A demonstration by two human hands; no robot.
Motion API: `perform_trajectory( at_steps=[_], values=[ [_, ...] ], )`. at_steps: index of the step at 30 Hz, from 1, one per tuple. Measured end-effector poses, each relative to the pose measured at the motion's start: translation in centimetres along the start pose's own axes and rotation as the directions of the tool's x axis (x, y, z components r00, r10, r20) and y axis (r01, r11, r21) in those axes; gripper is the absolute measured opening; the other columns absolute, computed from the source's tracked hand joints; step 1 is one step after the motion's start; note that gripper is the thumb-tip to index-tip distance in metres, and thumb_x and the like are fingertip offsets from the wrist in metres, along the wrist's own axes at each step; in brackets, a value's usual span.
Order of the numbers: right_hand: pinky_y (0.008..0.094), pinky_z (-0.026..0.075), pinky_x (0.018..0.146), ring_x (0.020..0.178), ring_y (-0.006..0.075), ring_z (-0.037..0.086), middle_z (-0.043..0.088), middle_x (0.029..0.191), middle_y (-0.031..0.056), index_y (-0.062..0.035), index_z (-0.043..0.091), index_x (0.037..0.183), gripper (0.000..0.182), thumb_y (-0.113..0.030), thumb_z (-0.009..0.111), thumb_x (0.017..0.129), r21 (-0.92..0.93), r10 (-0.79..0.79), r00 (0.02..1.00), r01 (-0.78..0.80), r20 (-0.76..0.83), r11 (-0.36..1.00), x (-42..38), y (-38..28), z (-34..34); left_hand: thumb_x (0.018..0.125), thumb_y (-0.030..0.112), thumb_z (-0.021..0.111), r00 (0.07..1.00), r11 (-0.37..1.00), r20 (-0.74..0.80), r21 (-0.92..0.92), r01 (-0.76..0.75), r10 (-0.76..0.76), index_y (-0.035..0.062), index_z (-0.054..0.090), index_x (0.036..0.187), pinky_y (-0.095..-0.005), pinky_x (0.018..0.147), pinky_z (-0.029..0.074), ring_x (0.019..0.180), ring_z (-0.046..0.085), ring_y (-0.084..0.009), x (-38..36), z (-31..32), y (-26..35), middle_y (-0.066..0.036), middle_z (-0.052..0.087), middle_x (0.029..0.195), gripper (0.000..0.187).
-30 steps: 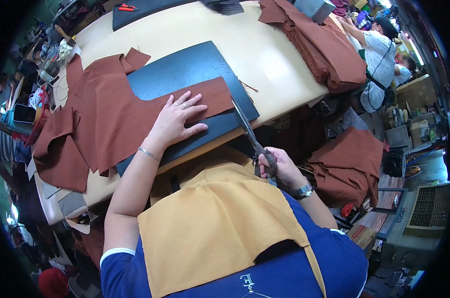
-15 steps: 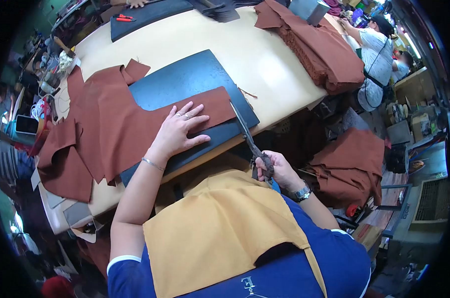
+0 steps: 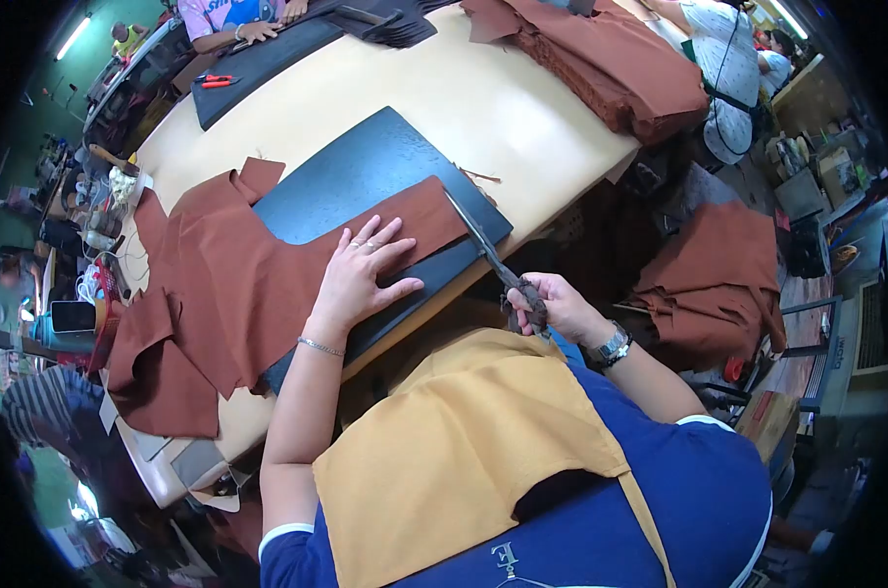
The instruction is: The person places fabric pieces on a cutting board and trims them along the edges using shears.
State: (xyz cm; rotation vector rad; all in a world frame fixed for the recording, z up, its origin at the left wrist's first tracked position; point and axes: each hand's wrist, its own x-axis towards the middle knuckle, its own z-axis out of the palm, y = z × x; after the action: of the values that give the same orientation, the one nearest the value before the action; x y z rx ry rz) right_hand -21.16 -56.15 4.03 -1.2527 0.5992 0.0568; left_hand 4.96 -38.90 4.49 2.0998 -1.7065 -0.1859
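Note:
A piece of reddish-brown fabric (image 3: 233, 284) lies across the table, its straight strip reaching over a dark cutting board (image 3: 366, 162). My left hand (image 3: 361, 274) rests flat on that strip, fingers spread and pressing it down. In my right hand (image 3: 557, 309) is a pair of long scissors (image 3: 498, 263), gripped by cloth-wrapped handles. Their blades point up and left, with the tips at the strip's right end.
Stacked brown fabric (image 3: 601, 64) sits at the table's far right, and more brown fabric (image 3: 714, 279) is piled below on the right. Across the table, a person's hand (image 3: 258, 31) is near a red-handled tool (image 3: 216, 80). Jars and a brush (image 3: 114, 159) crowd the left edge.
The head view has shifted, showing more of the person across the table. My left hand stays on the fabric, and the scissors remain at the strip's right end.

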Motion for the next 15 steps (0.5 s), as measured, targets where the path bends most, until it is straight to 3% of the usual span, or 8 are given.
perform_trajectory(
  at_steps=[15],
  values=[
    [0.0202,0.046,0.05,0.054,0.0073,0.057,0.06,0.064,-0.0001,-0.0088,0.058,0.083,0.029,-0.036,0.068,0.088,0.033,0.011,0.999,-0.01,-0.038,0.999,1.2,-1.0,0.1,0.071,0.05,0.074,0.999,0.999,0.005,-0.015,-0.033,0.033,0.016,0.063,0.121,-0.0558,0.111,0.024,0.136,0.037,-0.0322,0.0,0.0,0.1,-0.006,0.049,0.141,0.061]
  ],
)
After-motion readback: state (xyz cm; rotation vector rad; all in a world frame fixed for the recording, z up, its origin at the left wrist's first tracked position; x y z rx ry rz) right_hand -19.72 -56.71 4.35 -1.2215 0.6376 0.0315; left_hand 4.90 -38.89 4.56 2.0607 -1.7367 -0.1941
